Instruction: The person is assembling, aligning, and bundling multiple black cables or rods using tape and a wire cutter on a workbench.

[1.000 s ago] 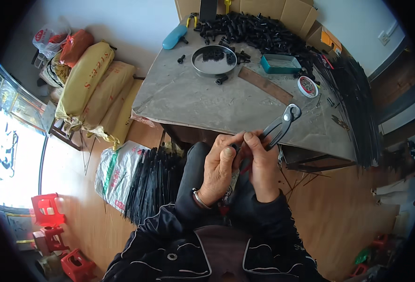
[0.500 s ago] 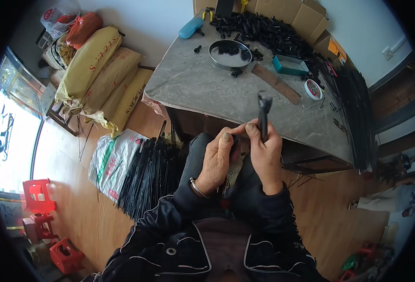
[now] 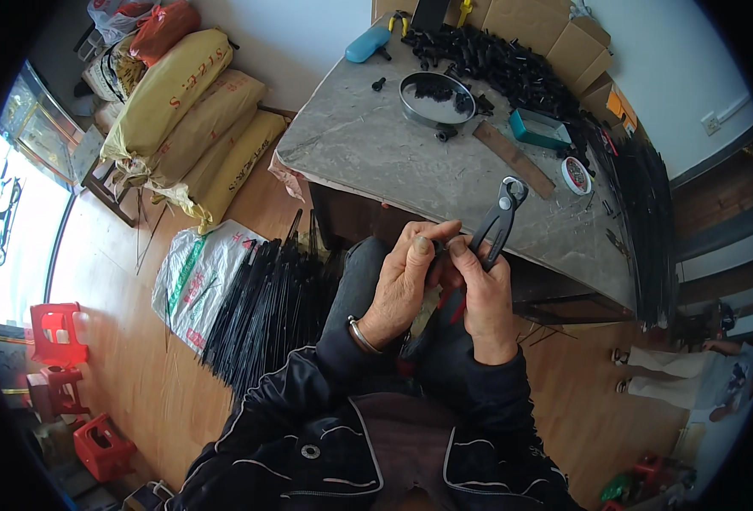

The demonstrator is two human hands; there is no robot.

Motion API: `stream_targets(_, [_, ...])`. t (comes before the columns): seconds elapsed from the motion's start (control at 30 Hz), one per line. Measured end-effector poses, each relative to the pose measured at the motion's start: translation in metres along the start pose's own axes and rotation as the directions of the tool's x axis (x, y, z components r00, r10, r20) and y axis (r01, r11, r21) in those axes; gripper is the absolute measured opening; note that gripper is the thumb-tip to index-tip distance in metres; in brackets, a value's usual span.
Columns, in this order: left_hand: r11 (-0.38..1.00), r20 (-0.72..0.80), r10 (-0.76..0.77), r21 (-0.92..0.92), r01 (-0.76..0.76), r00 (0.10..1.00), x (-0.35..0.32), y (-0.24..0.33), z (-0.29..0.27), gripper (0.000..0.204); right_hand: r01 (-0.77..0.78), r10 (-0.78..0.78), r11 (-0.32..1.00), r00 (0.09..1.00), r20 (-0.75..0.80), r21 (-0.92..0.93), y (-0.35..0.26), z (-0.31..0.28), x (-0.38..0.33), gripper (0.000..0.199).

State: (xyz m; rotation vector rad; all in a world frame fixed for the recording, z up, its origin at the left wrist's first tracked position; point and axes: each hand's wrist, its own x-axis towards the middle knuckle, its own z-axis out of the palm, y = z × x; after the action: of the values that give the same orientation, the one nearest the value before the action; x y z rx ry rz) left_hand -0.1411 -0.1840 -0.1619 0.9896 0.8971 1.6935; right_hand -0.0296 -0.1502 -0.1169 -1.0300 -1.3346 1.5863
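My right hand [image 3: 489, 308] is closed around black pliers [image 3: 497, 223] with rounded, hooked jaws. They point up and to the right, past the near edge of the table. Something red, perhaps part of their handles, shows beneath the hand. My left hand [image 3: 396, 288], with a bracelet at the wrist, is closed on a small dark piece [image 3: 434, 262]. The fingers cover most of it, so its kind does not show. Both hands meet over my lap, thumbs close together and fingertips nearly touching.
The grey table [image 3: 342, 162] bears a heap of black parts [image 3: 500, 68], a round metal dish [image 3: 415, 111], a flat brown bar [image 3: 513, 159] and a teal tray [image 3: 540, 140]. Black rods [image 3: 261, 315] lie by my left leg. Another person [image 3: 675, 375] stands at the right.
The pliers have turned so their jaws show side-on, leaning further right. My hands stay close together over my lap. The whole view has shifted slightly, and more of the other person shows.
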Motion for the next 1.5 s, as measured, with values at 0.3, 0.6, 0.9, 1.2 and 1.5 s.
stream_targets(0.3, [0.999,0.03,0.005,-0.034,-0.004,1.0,-0.001,-0.001,0.003,0.051,0.041,-0.041,0.999,0.999,0.009,-0.008,0.006,-0.006,0.0,0.027])
stream_targets(0.6, [0.998,-0.01,0.012,-0.057,-0.012,1.0,-0.002,0.003,0.008,0.045,0.014,-0.014,1.0,1.0,0.005,0.013,0.006,-0.003,-0.003,0.02])
stream_targets(0.9, [0.975,-0.245,-0.206,-0.132,0.178,0.947,0.006,0.009,-0.008,0.055,0.234,-0.186,0.924,0.966,0.179,-0.302,0.002,0.015,-0.03,0.035])
stream_targets(1.2, [0.942,-0.104,-0.334,-0.058,0.33,0.937,0.016,0.02,-0.011,0.069,-0.515,0.533,0.83,0.618,0.578,-0.214,-0.039,-0.04,-0.04,0.046])
stream_targets(1.5, [0.929,0.07,-0.363,0.104,0.355,0.929,0.009,0.02,-0.001,0.071,-0.698,0.621,0.712,0.577,0.53,-0.073,-0.071,-0.049,-0.049,0.044])
